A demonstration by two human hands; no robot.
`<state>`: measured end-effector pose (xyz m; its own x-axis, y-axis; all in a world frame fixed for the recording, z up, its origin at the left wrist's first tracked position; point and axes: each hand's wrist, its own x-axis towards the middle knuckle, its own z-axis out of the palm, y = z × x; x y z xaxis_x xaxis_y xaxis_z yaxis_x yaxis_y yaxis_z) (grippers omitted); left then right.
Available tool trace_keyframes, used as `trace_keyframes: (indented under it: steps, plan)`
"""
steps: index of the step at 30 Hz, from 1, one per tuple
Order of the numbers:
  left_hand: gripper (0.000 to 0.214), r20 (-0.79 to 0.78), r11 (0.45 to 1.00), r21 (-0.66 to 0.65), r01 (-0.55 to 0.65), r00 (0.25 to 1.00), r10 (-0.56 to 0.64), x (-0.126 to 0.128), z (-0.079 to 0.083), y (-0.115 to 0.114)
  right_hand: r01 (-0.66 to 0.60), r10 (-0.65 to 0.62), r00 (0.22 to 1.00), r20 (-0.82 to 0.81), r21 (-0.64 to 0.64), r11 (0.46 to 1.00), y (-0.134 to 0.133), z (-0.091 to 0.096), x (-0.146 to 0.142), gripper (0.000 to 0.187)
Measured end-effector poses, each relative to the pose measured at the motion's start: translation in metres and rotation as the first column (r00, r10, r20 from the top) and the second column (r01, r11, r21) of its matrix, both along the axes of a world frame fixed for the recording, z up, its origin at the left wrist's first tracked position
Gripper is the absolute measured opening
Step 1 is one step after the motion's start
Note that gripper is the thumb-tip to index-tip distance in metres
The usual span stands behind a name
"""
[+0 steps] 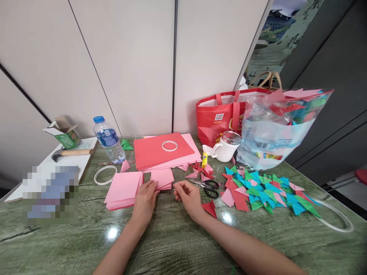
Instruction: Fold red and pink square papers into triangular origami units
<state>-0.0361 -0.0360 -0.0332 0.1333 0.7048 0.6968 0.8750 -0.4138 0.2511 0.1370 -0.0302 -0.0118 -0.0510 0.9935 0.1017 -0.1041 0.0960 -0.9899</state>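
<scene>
Left hand: half-open fingers touch small pink paper stack, perhaps for steadying.
Right hand: fingertips nearly closed; whether holding, I cannot tell.
Scissors: handy nearby.

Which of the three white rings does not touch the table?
The middle ring, lying on the red sheet; the left ring and right ring are on the table.

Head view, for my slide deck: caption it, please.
Left hand on pink paper squares, right hand near black-handled scissors.
</scene>
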Motion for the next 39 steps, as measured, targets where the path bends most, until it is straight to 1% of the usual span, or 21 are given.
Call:
trace_keyframes:
  steps: [3, 5, 7, 8, 9, 10, 12, 14, 16, 18, 21, 23, 24, 25, 27, 29, 30, 32, 35, 37, 39]
  plan:
    - [0.024, -0.008, 1.000, -0.002, 0.024, 1.000, -0.024, 0.001, 0.003, -0.001, -0.030, 0.021, 0.994, 0.105, 0.084, 0.996, -0.005, -0.001, 0.000, 0.024]
    - [0.025, -0.009, 0.999, -0.010, 0.032, 0.999, -0.032, 0.002, 0.006, -0.002, -0.089, 0.020, 0.960, 0.280, 0.234, 0.968, -0.011, 0.005, 0.000, 0.024]
    - [0.025, -0.005, 1.000, -0.001, 0.026, 1.000, -0.026, 0.002, 0.010, -0.004, -0.260, -0.006, 0.850, 0.527, 0.429, 0.865, -0.019, 0.020, 0.002, 0.021]
    - [0.025, -0.002, 1.000, 0.010, 0.024, 1.000, -0.024, 0.003, 0.011, -0.004, -0.374, -0.040, 0.754, 0.656, 0.478, 0.795, -0.023, 0.031, 0.004, 0.018]
    - [0.025, 0.006, 0.999, 0.025, 0.023, 1.000, -0.024, 0.003, 0.013, -0.005, -0.450, -0.115, 0.633, 0.765, 0.485, 0.750, -0.027, 0.043, 0.007, 0.016]
    - [0.024, 0.016, 0.999, 0.041, 0.026, 1.000, -0.027, 0.003, 0.014, -0.005, -0.469, -0.199, 0.497, 0.844, 0.455, 0.757, -0.030, 0.056, 0.011, 0.014]
    - [0.022, 0.049, 0.997, 0.072, 0.030, 0.998, -0.033, 0.004, 0.016, -0.006, -0.418, -0.303, 0.218, 0.928, 0.369, 0.830, -0.034, 0.079, 0.024, 0.009]
    - [0.019, 0.085, 0.995, 0.095, 0.023, 0.996, -0.031, 0.005, 0.017, -0.007, -0.246, -0.306, -0.045, 0.951, 0.286, 0.926, -0.035, 0.092, 0.039, 0.008]
    - [0.019, 0.116, 0.994, 0.109, 0.012, 0.993, -0.025, 0.006, 0.018, -0.008, -0.093, -0.189, -0.197, 0.962, 0.173, 0.980, -0.035, 0.090, 0.056, 0.017]
    - [0.019, 0.135, 0.994, 0.109, 0.005, 0.991, -0.020, 0.006, 0.020, -0.008, -0.024, -0.066, -0.235, 0.970, 0.062, 0.998, -0.035, 0.079, 0.069, 0.025]
    - [0.016, 0.143, 0.994, 0.111, 0.007, 0.989, -0.023, 0.007, 0.023, -0.009, -0.046, 0.010, -0.165, 0.986, -0.018, 0.999, -0.031, 0.068, 0.084, 0.033]
    - [0.013, 0.130, 0.993, 0.114, 0.015, 0.991, -0.030, 0.008, 0.025, -0.010, -0.072, -0.063, -0.055, 0.996, 0.060, 0.996, -0.025, 0.073, 0.090, 0.028]
    - [0.013, 0.120, 0.994, 0.112, 0.018, 0.992, -0.031, 0.008, 0.027, -0.011, -0.081, -0.177, 0.024, 0.984, 0.178, 0.981, -0.021, 0.078, 0.092, 0.026]
    - [0.014, 0.112, 0.994, 0.108, 0.015, 0.993, -0.027, 0.008, 0.028, -0.011, -0.059, -0.326, 0.109, 0.939, 0.334, 0.941, -0.018, 0.084, 0.093, 0.025]
    - [0.016, 0.109, 0.995, 0.104, -0.009, 0.994, -0.003, 0.007, 0.029, -0.013, 0.017, -0.568, 0.248, 0.785, 0.583, 0.813, -0.013, 0.094, 0.090, 0.024]
    - [0.015, 0.122, 0.993, 0.114, -0.035, 0.992, 0.021, 0.007, 0.030, -0.014, 0.019, -0.635, 0.405, 0.658, 0.689, 0.725, -0.014, 0.096, 0.080, 0.023]
    - [0.014, 0.133, 0.991, 0.127, -0.043, 0.991, 0.026, 0.007, 0.031, -0.014, -0.016, -0.609, 0.483, 0.629, 0.702, 0.712, -0.017, 0.093, 0.072, 0.023]
    - [0.014, 0.165, 0.986, 0.162, -0.047, 0.986, 0.020, 0.007, 0.031, -0.014, -0.143, -0.462, 0.602, 0.652, 0.657, 0.741, -0.023, 0.080, 0.055, 0.025]
    - [0.016, 0.218, 0.975, 0.222, -0.009, 0.975, -0.041, 0.011, 0.033, -0.014, -0.289, -0.193, 0.704, 0.684, 0.523, 0.801, -0.029, 0.056, 0.033, 0.040]
    - [0.016, 0.233, 0.967, 0.252, 0.042, 0.967, -0.103, 0.014, 0.035, -0.015, -0.332, -0.050, 0.751, 0.658, 0.442, 0.833, -0.026, 0.044, 0.024, 0.051]
    - [0.017, 0.235, 0.960, 0.264, 0.090, 0.960, -0.154, 0.016, 0.037, -0.017, -0.321, 0.019, 0.796, 0.604, 0.395, 0.861, -0.017, 0.038, 0.018, 0.055]
